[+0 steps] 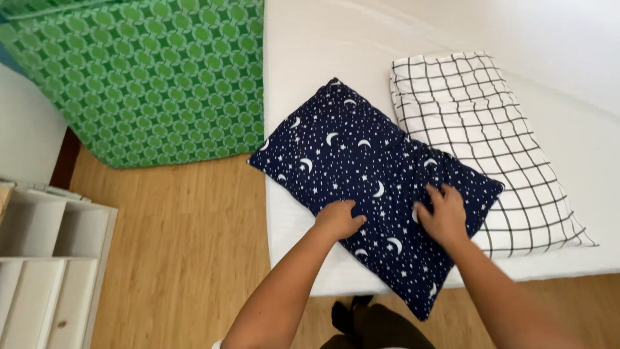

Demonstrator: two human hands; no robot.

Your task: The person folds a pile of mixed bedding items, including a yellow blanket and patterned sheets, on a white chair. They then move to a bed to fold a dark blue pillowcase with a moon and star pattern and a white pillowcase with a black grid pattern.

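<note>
On the white mattress (310, 58) in front of me lies a dark navy fabric pillow printed with white moons and stars (361, 168), set at a slant so that one corner points up toward the far side and the opposite corner hangs off the near edge above the wooden plank floor (174, 226). Both of my hands rest on its nearer half. My left hand (338, 218) sits palm down with the fingers curled together, knuckles bent, pressing into the cloth close to the pillow's left long edge; whether it pinches any fabric I cannot tell. My right hand (444, 213) lies flat just beside it, fingers spread apart and pointing away from me, near the pillow's right corner. The two hands are near each other but not touching.

Just to the right, partly tucked under the navy pillow's edge, lies a white pillow with a black grid pattern (478, 142), also on the mattress. Off to the left, a green mat with a circle lattice print (148, 77) leans over the floor and touches the mattress side. A white open shelf unit (45, 258) stands at the lower left.
</note>
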